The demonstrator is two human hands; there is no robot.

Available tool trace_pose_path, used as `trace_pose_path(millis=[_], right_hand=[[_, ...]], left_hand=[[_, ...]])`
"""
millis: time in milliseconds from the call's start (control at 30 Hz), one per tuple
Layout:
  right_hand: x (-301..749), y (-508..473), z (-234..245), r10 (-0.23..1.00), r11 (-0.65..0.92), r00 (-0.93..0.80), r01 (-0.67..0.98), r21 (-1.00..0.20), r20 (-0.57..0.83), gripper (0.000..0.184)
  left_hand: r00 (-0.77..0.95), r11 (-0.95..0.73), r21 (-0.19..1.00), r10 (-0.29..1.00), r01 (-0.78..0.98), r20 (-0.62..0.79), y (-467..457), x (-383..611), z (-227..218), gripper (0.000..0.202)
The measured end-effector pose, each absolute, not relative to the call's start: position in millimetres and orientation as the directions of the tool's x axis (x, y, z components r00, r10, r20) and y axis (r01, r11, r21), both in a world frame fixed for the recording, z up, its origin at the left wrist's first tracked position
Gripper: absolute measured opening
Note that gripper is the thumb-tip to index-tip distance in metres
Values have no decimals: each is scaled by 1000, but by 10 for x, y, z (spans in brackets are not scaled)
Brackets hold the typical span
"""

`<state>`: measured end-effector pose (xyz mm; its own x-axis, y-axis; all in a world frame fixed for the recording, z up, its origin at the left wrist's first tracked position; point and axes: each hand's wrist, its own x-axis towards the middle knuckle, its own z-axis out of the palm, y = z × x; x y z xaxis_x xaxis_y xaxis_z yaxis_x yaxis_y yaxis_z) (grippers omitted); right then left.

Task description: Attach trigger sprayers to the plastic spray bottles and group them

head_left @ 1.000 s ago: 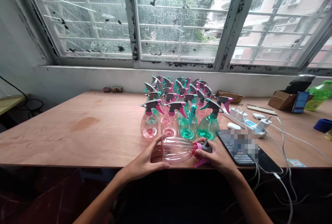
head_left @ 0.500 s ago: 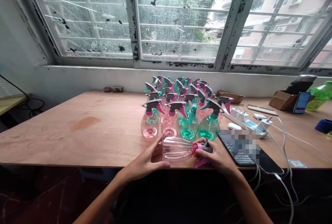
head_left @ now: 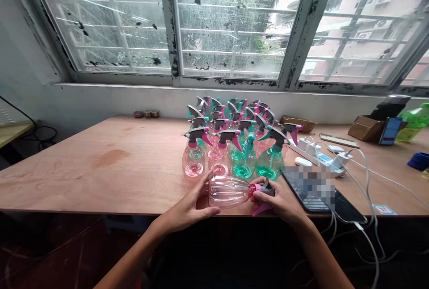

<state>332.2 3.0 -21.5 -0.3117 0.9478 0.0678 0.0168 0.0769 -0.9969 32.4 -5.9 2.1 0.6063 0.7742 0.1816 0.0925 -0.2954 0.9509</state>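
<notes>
A clear pink spray bottle (head_left: 229,191) lies sideways between my hands at the table's front edge, its base to the left. My left hand (head_left: 192,206) is wrapped round the base end, thumb below and fingers above. At the other end, my right hand (head_left: 279,200) grips the pink collar and dark grey spray head, whose pink trigger (head_left: 262,209) points down. Just behind stand several upright spray bottles in rows, among them a pink one (head_left: 193,161) and a green one (head_left: 271,164). My fingers partly hide the spray head.
On the wooden table (head_left: 100,168), a tablet or phone (head_left: 304,197) and a black phone (head_left: 348,206) lie to the right. A white power strip (head_left: 323,159) with chargers and cables is behind them. Farther right are a cardboard box (head_left: 365,129) and a propped phone (head_left: 390,131).
</notes>
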Motion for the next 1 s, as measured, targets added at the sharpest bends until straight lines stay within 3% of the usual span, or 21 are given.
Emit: trace_pose_path(millis=[133, 300, 500, 667, 900, 1000], right_hand=[[3325, 47, -252, 946, 75, -316, 0, -997, 71, 36], [3345, 57, -266, 945, 100, -316, 23, -995, 88, 33], [3342, 45, -261, 943, 100, -320, 20, -995, 88, 33], [3344, 53, -263, 945, 104, -315, 20, -994, 93, 34], [3336, 49, -238, 949, 91, -306, 23, -996, 80, 37], [3331, 44, -220, 950, 109, -301, 51, -993, 89, 36]], left_hand=[[620, -353, 933, 747, 62, 242, -56, 326, -7, 86], [592, -272, 959, 788, 85, 171, -58, 336, 10, 100], [595, -310, 949, 775, 61, 215, -58, 336, -23, 89], [594, -279, 959, 781, 56, 192, -59, 330, -26, 97], [594, -290, 957, 774, 24, 220, -50, 341, -38, 88], [617, -238, 971, 762, -14, 195, -39, 338, -42, 95]])
